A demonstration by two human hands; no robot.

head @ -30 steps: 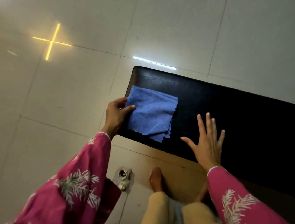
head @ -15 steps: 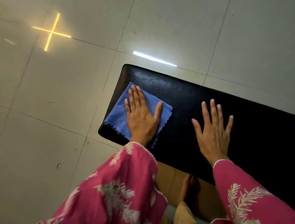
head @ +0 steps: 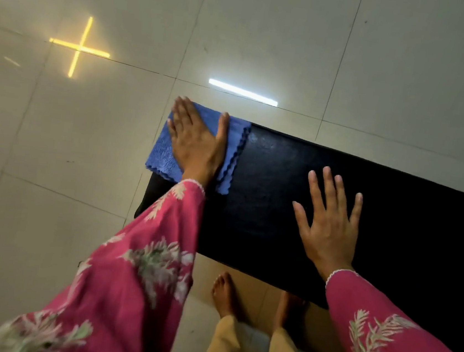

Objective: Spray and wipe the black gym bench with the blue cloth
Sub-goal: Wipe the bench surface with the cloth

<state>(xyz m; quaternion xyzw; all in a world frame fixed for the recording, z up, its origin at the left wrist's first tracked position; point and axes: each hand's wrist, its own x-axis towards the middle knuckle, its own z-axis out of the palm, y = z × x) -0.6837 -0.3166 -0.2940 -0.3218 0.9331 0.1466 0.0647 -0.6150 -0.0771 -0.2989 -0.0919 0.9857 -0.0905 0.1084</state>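
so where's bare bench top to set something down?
Free: the strip of black gym bench between the blue cloth and right hand, and the stretch beyond that hand to frame edge. Crowded: far left corner, where the left hand presses the cloth flat.

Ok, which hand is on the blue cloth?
The left hand, flat on the blue cloth at the black bench's far corner. The right hand rests on bare padding.

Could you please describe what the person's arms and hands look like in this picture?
Both arms wear long, loose pink sleeves printed with pale, feathery leaf sprigs and finished with a narrow white scalloped trim at the cuffs. The left hand and right hand are bare: no gloves, and no rings, bangles or watch are visible.
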